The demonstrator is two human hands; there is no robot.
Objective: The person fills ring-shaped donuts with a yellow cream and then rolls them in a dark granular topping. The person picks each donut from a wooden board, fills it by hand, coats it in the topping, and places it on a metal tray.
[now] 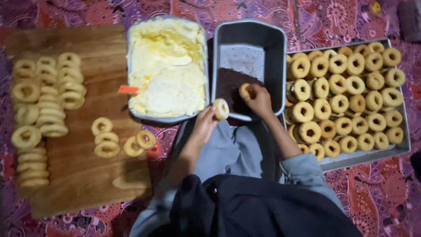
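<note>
Seen from above, a person sits on a patterned red and purple cloth with both arms stretched forward.

The left hand is closed in a light pinch around a ring-shaped pastry, held on edge at the fingertips so its pale filled side shows. This hand hovers just in front of the near rim of a metal tub full of pale yellow cream. An orange tool handle sticks out of the cream to the left of the hand.

The right hand reaches into a deep rectangular metal pan, fingers curled around a second ring pastry. That pastry is held just above, or touching, the dark brown crumbs heaped in the near part of the pan; which one cannot be told. The pan sits straight ahead of the right hand and just beside the cream tub.

To the right of the right hand, touching the pan's side, lies a wide metal tray packed with rows of golden-brown rings, many overlapping.

Well to the left of the left hand is a wooden board. Paler rings stand on it in stacked columns along its far left side, and a few loose rings lie nearer the hand, towards the board's right edge.

The person wears grey sleeves, and dark fabric fills the bottom of the view.
</note>
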